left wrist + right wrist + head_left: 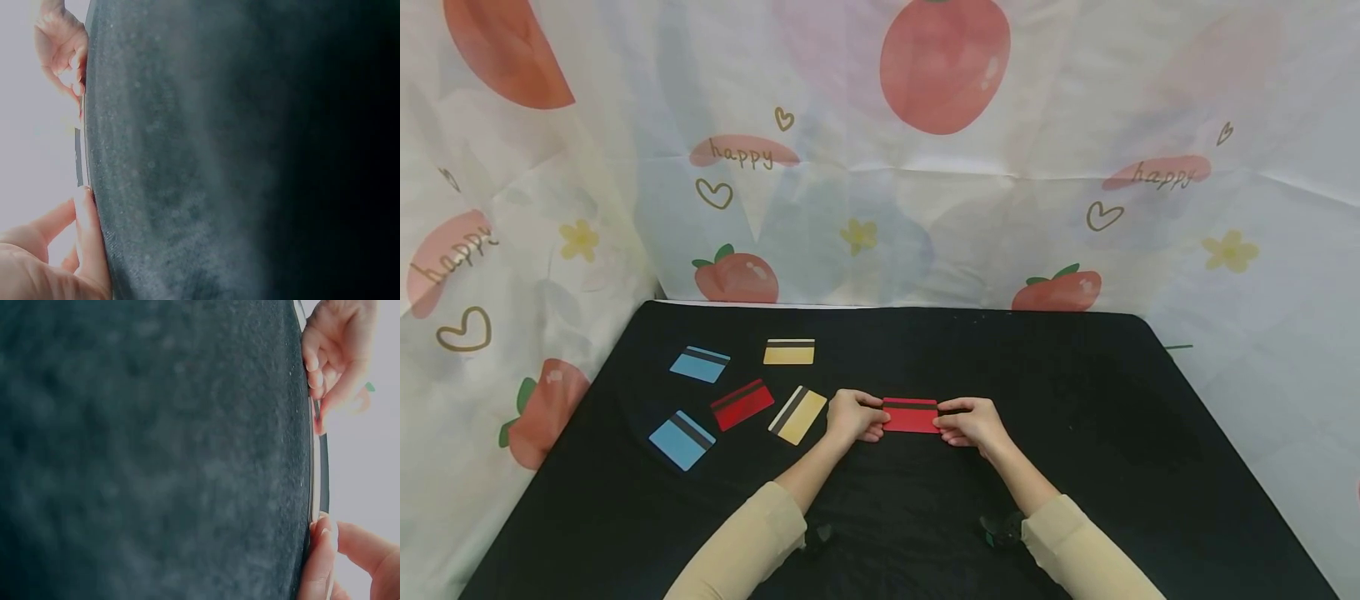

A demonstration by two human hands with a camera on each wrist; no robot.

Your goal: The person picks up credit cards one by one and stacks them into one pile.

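Note:
A red card [910, 419] with a dark stripe along its top lies flat at the middle of the black table, or just over it; I cannot tell which. My left hand [854, 417] pinches its left edge between thumb and fingers. At the opposite edge, my right hand [973, 423] pinches it the same way. In the left wrist view the left hand [47, 262] is in the lower corner, with the right hand [62, 47] beyond. The right wrist view shows the right hand [322, 569] low and the left hand [340, 347] above, the card edge-on between them.
Left of the hands lie two blue cards [700, 364] [679, 443], a second red card [742, 405] and two yellow cards [789, 355] [802, 417], none overlapping. The nearer yellow card is close beside the left hand. A printed curtain [925, 225] hangs behind the black table [1112, 467].

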